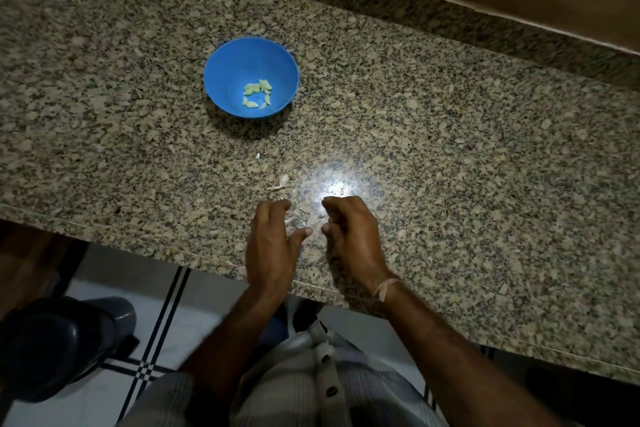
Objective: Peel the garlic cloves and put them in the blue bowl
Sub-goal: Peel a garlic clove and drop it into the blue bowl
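Bowl, blue (251,77), plastic, stood upright on the speckled granite desk (450,135), upper centre of the frame, left of the midline. Peeled garlic cloves (258,95), pale green-yellow, several, lay in a loose ring at the bowl's bottom.

Garlic skin scraps (281,182), pale and papery, lay on the desk below the bowl, well apart from it and near the hands; one small white fleck (258,156) lay between scraps and bowl. Further thin translucent skin (300,216) lay on the desk between the two hands.

Left hand (272,246), lower centre of the frame, rested over the desk's near edge, fingers (273,210) curled downward, thumb held out toward the other hand; whether the fingers gripped anything could not be told. Right hand (349,236), just beside it, fingers curled inward into a loose fist with thumb tucked near the forefinger; contents, if any, hidden. A pale thread band (386,288) circled the right wrist.

Bright light glare (337,188) lay on the desk just above the right hand. Striped buttoned shirt (325,378) filled the bottom centre. Dark rounded object (59,343), unidentified, sat on the tiled floor at lower left.
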The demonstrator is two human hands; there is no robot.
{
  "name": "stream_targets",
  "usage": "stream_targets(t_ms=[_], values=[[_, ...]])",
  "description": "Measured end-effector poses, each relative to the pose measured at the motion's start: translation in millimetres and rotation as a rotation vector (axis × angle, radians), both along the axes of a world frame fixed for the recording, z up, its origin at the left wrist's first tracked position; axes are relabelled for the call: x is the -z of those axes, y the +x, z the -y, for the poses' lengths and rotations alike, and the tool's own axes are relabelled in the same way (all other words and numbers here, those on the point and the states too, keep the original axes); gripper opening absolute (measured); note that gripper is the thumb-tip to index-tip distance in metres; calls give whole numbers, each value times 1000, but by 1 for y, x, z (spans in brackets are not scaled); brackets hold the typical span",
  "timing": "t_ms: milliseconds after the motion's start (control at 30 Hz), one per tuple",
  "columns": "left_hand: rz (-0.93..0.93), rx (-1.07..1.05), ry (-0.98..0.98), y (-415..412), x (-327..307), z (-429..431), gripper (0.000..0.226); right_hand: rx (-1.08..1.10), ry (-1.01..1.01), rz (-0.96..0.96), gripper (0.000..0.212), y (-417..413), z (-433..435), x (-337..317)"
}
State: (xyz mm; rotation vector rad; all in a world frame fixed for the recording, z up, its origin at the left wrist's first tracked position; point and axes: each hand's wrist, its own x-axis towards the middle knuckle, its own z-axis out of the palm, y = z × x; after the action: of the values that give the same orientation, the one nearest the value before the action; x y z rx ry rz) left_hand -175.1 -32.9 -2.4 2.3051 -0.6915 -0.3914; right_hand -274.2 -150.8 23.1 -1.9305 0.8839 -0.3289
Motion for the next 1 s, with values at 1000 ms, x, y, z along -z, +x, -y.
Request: stream_targets(t_ms=[1000], values=[[-24,99,-103,8,-2,3,26,-236,-392,-156,9,31,7,31]])
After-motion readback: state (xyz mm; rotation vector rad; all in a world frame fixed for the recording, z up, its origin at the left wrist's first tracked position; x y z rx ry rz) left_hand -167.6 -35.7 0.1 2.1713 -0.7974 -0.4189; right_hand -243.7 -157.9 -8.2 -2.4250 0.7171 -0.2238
